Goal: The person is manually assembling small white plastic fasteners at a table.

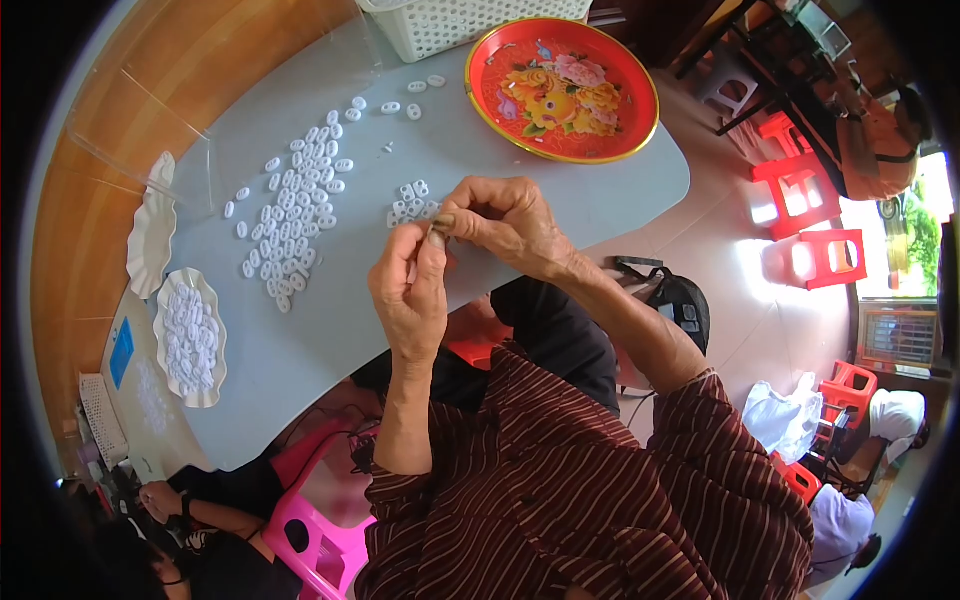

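Note:
Over the front of the grey table my left hand point(410, 285) and my right hand point(508, 225) meet, fingertips pinched together. Whatever they hold between them is too small and covered to make out. Just beyond my fingers lies a small group of white pieces point(408, 203). To the left of these spreads a large loose scatter of white oval pieces point(290, 205), which seem to have two small holes each. A few more white oval pieces point(414, 112) lie apart, farther back.
A red round tray point(484, 105) with painted flowers stands at the back right, next to a white perforated basket point(440, 28). At left, a wavy-rimmed dish point(161, 330) holds more white pieces, near another wavy dish point(152, 230). Another person point(225, 520) sits at lower left by a pink stool point(325, 545).

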Demonstrator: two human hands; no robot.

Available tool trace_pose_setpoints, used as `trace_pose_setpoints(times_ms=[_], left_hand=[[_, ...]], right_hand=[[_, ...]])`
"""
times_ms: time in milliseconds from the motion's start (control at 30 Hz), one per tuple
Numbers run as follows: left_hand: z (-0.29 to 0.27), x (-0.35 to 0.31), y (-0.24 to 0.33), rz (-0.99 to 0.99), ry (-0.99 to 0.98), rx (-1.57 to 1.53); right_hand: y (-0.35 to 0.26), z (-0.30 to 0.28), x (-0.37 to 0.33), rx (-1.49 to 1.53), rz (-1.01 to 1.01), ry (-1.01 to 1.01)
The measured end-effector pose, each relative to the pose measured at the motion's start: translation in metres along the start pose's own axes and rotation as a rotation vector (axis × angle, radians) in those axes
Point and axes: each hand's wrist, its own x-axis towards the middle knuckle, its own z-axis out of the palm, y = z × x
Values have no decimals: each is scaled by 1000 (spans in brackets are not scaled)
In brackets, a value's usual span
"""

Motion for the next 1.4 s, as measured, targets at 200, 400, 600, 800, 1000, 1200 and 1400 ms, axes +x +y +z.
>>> trace_pose_setpoints(times_ms=[200, 400, 600, 800, 1000, 1200, 1400], left_hand=[[-1, -1, 3, -59, -18, -108], [-2, -3, 0, 1, -66, -9], [2, -7, -4, 159, -36, 206], [0, -7, -5, 1, 1, -30], [1, -3, -3, -19, 0, 12], [-17, 8, -6, 68, -68, 228], [-82, 74, -21, 414, -23, 802]], right_hand=[[6, 0, -1, 109, -69, -48], [9, 0, -3, 75, -66, -53], [8, 0, -6, 11, -34, -11], [12, 3, -3, 119, -89, -66], [15, 6, 0, 115, -116, -7], [22, 4, 0, 7, -106, 53], [9, 3, -4, 39, -43, 57]])
